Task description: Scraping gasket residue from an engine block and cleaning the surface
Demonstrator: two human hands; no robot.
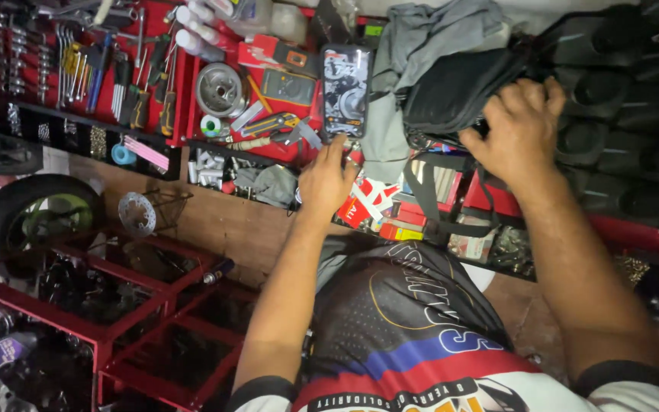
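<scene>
Phone (345, 88) was lying flat on the red tabletop (310, 149), screen up, right next to a grey cloth (421, 38); the left hand (327, 179) sat just below it with fingers loosely curled, the tips reaching up to the phone's bottom edge, not really clamped on anything as far as I could tell; over on the other side the right hand (516, 130) was spread open and pressed down on a black bag (455, 88), fingers apart, gripping into the fabric; the bag's strap (429, 202) hung down over some red and white boxes (379, 206); left of the phone was a dark multimeter (287, 86), a round metal part (220, 90) and pliers (272, 124); further left, a rack of wrenches and screwdrivers (101, 72); down on the floor, a tyre (32, 217), a brake disc (137, 214) and a red metal frame (139, 305).
</scene>
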